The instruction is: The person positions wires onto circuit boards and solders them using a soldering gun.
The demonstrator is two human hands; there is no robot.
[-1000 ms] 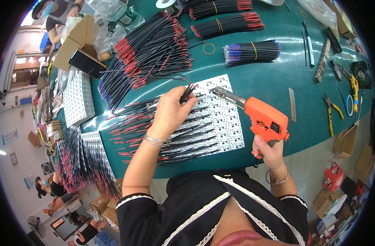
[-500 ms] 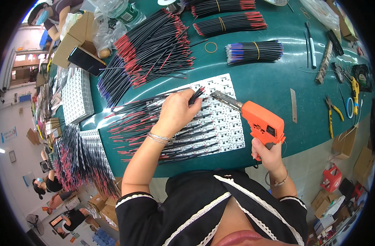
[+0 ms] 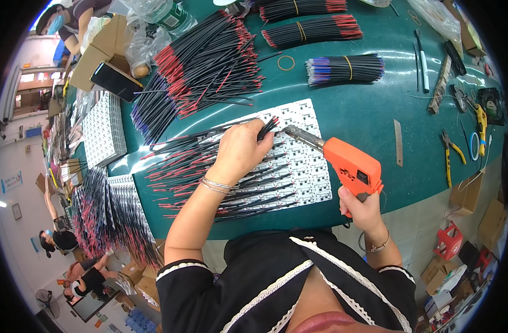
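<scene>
My left hand (image 3: 241, 149) is closed round a small bunch of black wires (image 3: 269, 126) with red tips, over a white circuit board panel (image 3: 315, 166). In my right hand (image 3: 361, 208) is an orange soldering gun (image 3: 351, 164), gripped by its handle. Its metal nose (image 3: 304, 136) points left, the tip close to the wire ends; whether they touch I cannot tell. Rows of black-and-red wires (image 3: 182, 180) lie across the panel and stick out past its left side, partly hidden under my left forearm.
Beyond the panel lie a big heap of loose wires (image 3: 209, 66) and a banded wire bundle (image 3: 345, 70). A stack of white panels (image 3: 104, 130) and a phone (image 3: 116, 81) are at left. Pliers (image 3: 452, 152), a steel blade (image 3: 398, 143) and a pen (image 3: 423, 72) lie right.
The soldering gun has shifted slightly left, its tip nearer the wire ends. My left hand has stayed nearly still with the wires. People in the background have moved.
</scene>
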